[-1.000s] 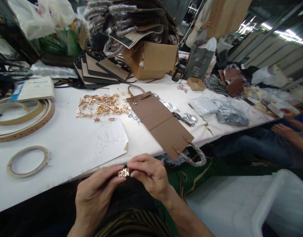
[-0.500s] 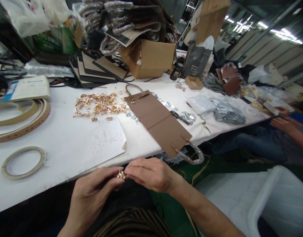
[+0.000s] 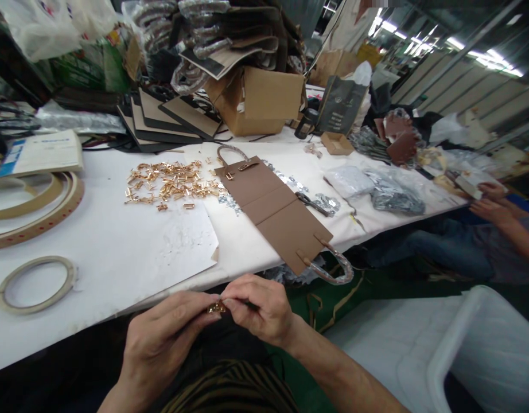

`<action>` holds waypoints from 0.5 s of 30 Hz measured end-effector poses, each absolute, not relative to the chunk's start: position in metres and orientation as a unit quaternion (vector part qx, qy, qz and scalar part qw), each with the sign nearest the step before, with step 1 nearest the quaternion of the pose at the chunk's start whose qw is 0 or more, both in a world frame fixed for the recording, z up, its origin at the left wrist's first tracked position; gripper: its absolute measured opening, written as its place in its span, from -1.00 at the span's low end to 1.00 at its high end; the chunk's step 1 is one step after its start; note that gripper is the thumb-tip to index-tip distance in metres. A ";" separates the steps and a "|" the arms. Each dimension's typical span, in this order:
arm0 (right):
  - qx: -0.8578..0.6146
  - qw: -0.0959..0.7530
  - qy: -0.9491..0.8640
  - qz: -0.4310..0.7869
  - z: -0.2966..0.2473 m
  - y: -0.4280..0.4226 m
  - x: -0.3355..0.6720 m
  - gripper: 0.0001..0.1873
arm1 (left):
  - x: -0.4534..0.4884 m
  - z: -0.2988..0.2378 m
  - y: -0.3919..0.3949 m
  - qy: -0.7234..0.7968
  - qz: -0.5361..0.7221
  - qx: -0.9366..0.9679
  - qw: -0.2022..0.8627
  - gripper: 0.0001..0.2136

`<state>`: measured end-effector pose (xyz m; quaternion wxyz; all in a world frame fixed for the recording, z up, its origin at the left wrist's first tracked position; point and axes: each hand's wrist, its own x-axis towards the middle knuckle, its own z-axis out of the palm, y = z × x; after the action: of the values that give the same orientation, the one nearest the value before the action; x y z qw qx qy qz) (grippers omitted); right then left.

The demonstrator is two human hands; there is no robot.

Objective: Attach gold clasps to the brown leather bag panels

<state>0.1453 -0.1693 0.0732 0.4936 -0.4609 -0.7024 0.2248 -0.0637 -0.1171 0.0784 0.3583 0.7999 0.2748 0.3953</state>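
Observation:
Close to my body, just off the table's front edge, my left hand [image 3: 167,330] pinches a small gold metal fitting [image 3: 216,308] between thumb and fingers. My right hand [image 3: 259,307] meets it from the right, its fingertips closed at the same fitting. The fitting's exact shape is partly covered by the fingers. Beyond the hands lies a flat brown bag panel [image 3: 268,206] with a handle at each end; its near handle [image 3: 339,269], wrapped in plastic, hangs over the edge. A loose pile of similar gold fittings [image 3: 174,183] is spread left of the panel.
At left are a roll of tape [image 3: 34,284], coiled strips [image 3: 70,209] and a notepad [image 3: 45,152]. A cardboard box [image 3: 268,103] stands behind. Scissors [image 3: 311,203] and plastic packets [image 3: 396,192] lie right of the panel. A white bin [image 3: 440,350] stands lower right. A co-worker's hands [image 3: 492,201] show far right.
My right hand's fingers have curled in more and tightened at the gold fitting, which is turned slightly. The view has shifted a little; the bag panel and pile stay put.

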 end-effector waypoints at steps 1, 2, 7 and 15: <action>-0.468 0.500 -0.688 0.238 0.072 -0.171 0.144 -0.85 | -0.064 0.078 -0.117 0.264 0.404 0.803 0.350 -0.73; -0.475 0.509 -0.672 0.252 0.070 -0.172 0.142 -0.86 | -0.064 0.077 -0.117 0.254 0.410 0.806 0.344 -0.72; -0.483 0.547 -0.536 0.424 0.064 -0.177 0.137 -0.84 | -0.066 0.064 -0.113 0.258 0.407 0.797 0.364 -0.73; -0.355 0.514 -0.182 0.760 0.054 -0.165 0.132 -0.32 | -0.066 0.055 -0.101 0.316 0.394 0.754 0.420 -0.81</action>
<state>0.1320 -0.1645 0.0536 0.5139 -0.3546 -0.1824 0.7595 -0.0656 -0.1014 0.0550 0.4195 0.7541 0.3159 0.3944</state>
